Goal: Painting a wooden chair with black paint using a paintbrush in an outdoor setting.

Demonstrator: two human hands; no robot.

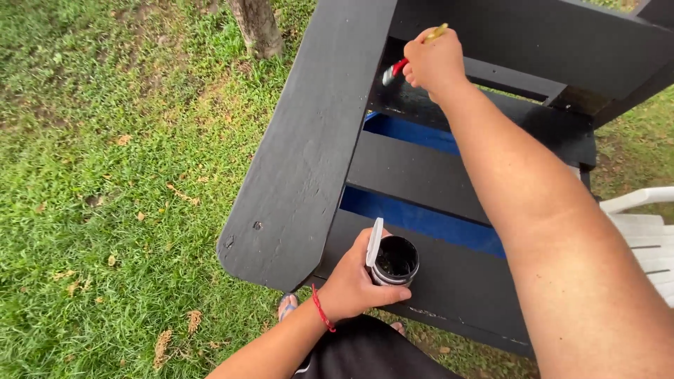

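We see the right hand (435, 62) closed around a small brush (401, 64) with a red ferrule, at the far slats of a black wooden chair (309, 147). The left hand (354, 284) grips a small round jar (394, 261) of black paint, near us, lid open.

Soft even daylight, faint shadows, sharp focus, slight wide-angle stretch

the wooden chair (309, 154) wears matt black paint, wet and glossier near the brush (393, 70). the small jar (395, 261) looks glossy, its inside coated black. the white chair (649, 231) looks like smooth plastic.
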